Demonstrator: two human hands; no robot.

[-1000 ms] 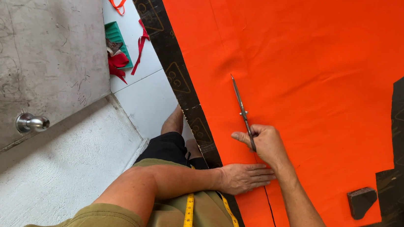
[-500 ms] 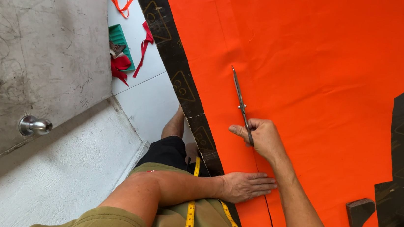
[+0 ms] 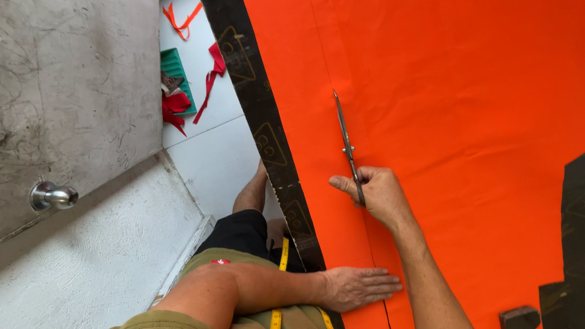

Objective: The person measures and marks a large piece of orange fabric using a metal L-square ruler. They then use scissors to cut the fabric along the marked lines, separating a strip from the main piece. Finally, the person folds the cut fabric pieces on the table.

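A large sheet of bright orange fabric [image 3: 468, 124] lies spread over a dark table [image 3: 245, 60]. My right hand [image 3: 375, 194] grips a pair of metal scissors [image 3: 346, 144] whose blades point away from me along the cloth. A thin cut line [image 3: 378, 280] runs through the fabric behind the scissors toward me. My left hand [image 3: 355, 289] rests flat on the orange fabric near the table's edge, left of the cut, fingers spread.
A small dark grey weight [image 3: 518, 326] sits on the cloth at the lower right. A yellow tape measure [image 3: 276, 320] hangs over my chest. On the white tiled floor lie red scraps [image 3: 207, 81] and a green box [image 3: 176, 78]. A door with a metal knob [image 3: 53, 196] stands at left.
My right hand has moved the scissors forward along the fabric, lengthening the cut. My left hand stays flat on the cloth.
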